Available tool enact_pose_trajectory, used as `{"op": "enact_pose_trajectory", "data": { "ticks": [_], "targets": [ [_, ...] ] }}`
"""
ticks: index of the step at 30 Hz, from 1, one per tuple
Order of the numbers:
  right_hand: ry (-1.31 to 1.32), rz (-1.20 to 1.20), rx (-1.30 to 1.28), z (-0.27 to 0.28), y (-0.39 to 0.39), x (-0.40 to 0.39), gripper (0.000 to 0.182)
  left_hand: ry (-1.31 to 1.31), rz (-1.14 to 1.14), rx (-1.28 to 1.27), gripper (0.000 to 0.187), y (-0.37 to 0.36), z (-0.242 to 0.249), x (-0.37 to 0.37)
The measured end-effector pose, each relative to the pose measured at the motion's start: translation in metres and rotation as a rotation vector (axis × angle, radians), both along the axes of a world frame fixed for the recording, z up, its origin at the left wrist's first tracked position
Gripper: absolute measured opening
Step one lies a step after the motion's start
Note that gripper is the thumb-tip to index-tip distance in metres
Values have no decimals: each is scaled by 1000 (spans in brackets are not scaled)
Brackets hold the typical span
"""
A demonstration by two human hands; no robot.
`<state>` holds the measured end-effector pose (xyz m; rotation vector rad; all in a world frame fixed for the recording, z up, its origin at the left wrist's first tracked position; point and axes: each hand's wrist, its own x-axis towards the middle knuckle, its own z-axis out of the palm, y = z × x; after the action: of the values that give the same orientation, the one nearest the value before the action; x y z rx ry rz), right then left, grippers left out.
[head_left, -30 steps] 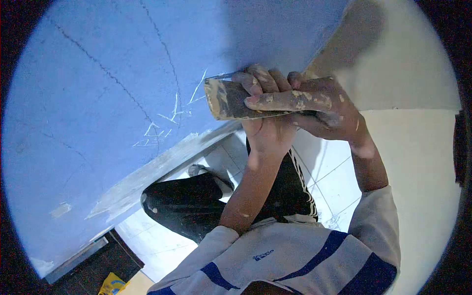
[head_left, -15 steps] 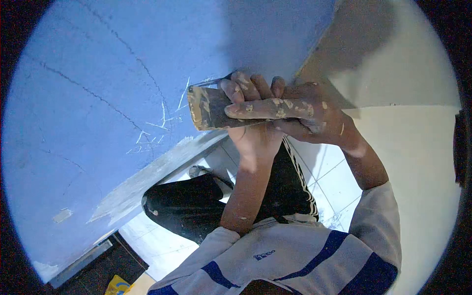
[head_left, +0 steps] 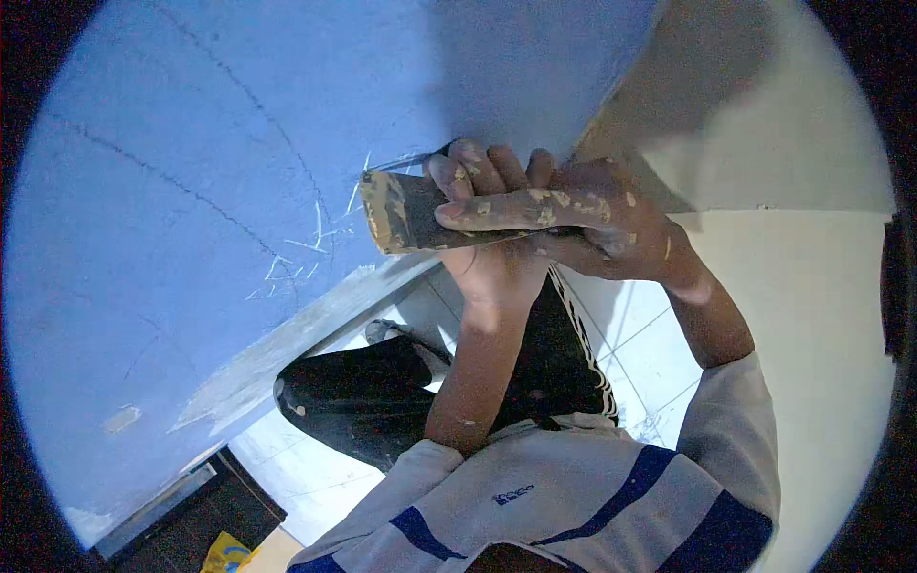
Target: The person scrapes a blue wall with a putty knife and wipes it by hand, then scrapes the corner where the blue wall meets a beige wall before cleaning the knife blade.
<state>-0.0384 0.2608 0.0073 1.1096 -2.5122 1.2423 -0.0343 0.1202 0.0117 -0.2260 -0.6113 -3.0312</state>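
Observation:
My right hand (head_left: 621, 215) is closed on a putty knife (head_left: 425, 222), with one finger stretched along its broad dark blade. Tan putty coats the blade's left edge, and dried spots mark the fingers. Under the blade is my left hand (head_left: 487, 272), its fingers curled up past the far side. It grips a flat blade (head_left: 413, 160), of which only a thin dark edge shows; the rest is hidden. Both hands are close together in front of the blue wall (head_left: 239, 181), which has long cracks and white scratch marks left of the tools.
A pale wall (head_left: 812, 315) meets the blue one on the right. Bare grey plaster (head_left: 277, 353) runs along the blue wall's lower edge. Below are white floor tiles (head_left: 640, 334) and my bent leg in black trousers (head_left: 353, 396). A dark box-like object (head_left: 191, 516) and yellow packet (head_left: 226, 552) lie lower left.
The putty knife's blade has tilted very slightly and shifted a little left. Both hands keep their grips and hardly move.

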Motion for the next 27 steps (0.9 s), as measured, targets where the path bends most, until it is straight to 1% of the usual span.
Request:
{"op": "enact_pose_trajectory", "data": {
  "ticks": [3, 6, 8, 11, 14, 17, 20, 23, 26, 27],
  "targets": [
    [60, -92, -9, 8, -1, 9, 39, 189, -118, 33, 9, -4, -9, -7],
    [90, -129, 16, 22, 1, 10, 36, -6, -69, 79, 11, 6, -3, 2],
    [145, -151, 88, 28, 6, 10, 36, 75, -134, 104, 14, 8, -6, 0],
    [202, -187, 55, 20, 11, 13, 37, 112, -183, 148, 18, 12, -17, 0],
    [117, -123, 56, 20, 13, 8, 39, 179, -213, 150, 22, 13, -23, -4],
    [138, -154, 55, 10, 15, 12, 39, 204, -222, 151, 24, 9, -25, -2],
    [106, -135, 72, 5, 14, 10, 37, 236, -226, 156, 25, 9, -32, -4],
    [206, -128, 163, 1, 16, 9, 38, 191, -221, 156, 26, 9, -29, 0],
    [170, -145, 39, 6, 13, 10, 37, 144, -213, 174, 25, 8, -25, 1],
    [156, -141, 43, 6, 13, 8, 37, 133, -213, 183, 24, 8, -25, 1]
  ]
}}
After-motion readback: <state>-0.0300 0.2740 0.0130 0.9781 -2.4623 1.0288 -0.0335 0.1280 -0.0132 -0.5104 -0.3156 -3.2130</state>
